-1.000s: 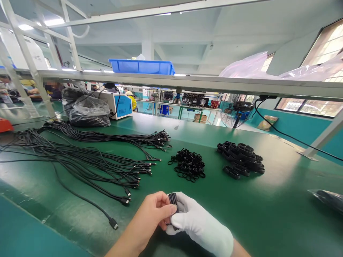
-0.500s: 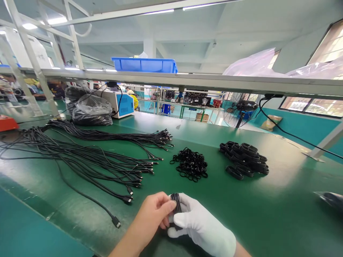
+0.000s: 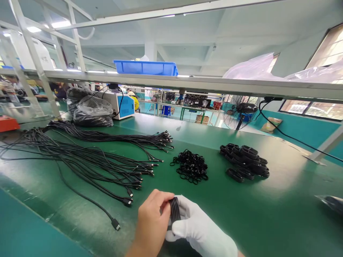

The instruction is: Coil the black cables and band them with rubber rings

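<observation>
A black cable wound into a tight coil (image 3: 175, 208) is held between my two hands, just above the front of the green table. My right hand (image 3: 197, 225), in a white glove, grips the coil from the right with its thumb across the lower part. My bare left hand (image 3: 154, 216) is closed against the coil's left side, its fingertips at the top edge. The cable ends are hidden by the hands. Beyond the hands lies a heap of small black bands (image 3: 191, 166). Several coiled cables (image 3: 245, 160) are piled to the right.
Long loose black cables (image 3: 99, 157) with plugs spread over the left of the green table (image 3: 241, 221). At the back left stand a plastic-wrapped bundle (image 3: 92, 110) and a blue-white machine (image 3: 123, 105). A shelf overhead carries a blue bin (image 3: 146, 67). A fan (image 3: 238, 110) stands behind.
My left hand has turned more upright, its fingers moving up to the top of the coil. My right hand keeps its grip with little movement. The camera view has shifted slightly.
</observation>
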The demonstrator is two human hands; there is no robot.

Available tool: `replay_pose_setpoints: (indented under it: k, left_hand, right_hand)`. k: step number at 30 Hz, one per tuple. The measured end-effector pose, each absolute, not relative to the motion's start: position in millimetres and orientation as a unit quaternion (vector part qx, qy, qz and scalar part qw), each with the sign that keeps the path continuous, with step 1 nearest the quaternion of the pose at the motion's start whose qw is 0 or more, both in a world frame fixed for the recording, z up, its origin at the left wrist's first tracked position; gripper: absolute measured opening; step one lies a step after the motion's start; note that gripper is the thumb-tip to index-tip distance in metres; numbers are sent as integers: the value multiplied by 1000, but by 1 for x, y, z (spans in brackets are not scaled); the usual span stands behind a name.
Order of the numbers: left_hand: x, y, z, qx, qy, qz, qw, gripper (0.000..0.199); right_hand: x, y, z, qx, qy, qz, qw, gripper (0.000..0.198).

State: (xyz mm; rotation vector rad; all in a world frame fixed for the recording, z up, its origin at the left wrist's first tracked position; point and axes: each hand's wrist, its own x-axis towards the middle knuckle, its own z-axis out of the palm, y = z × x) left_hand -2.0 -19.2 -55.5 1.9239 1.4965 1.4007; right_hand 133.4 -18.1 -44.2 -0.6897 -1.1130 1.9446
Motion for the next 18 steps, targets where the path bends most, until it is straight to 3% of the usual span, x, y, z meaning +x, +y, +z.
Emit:
replay_pose_setpoints:
  k: [7,11,14,18]
  left_hand:
    - [-1,-7,-44,671,528,464,234,25]
    - [-15,-2,-23,621,500,411,442,21]
    - [-29,1,-21,575,386,379,614,30]
    - [-36,8,-34,570,296,384,663,33]
  right_hand:
    - [137,-19,-48,-229,-400,797,391,43]
    - [144,-20,-45,-146,-315,863,368,36]
    - [145,-20,-42,-96,-268,907,310,48]
    - [141,-20,-45,-125,-266,912,287,56]
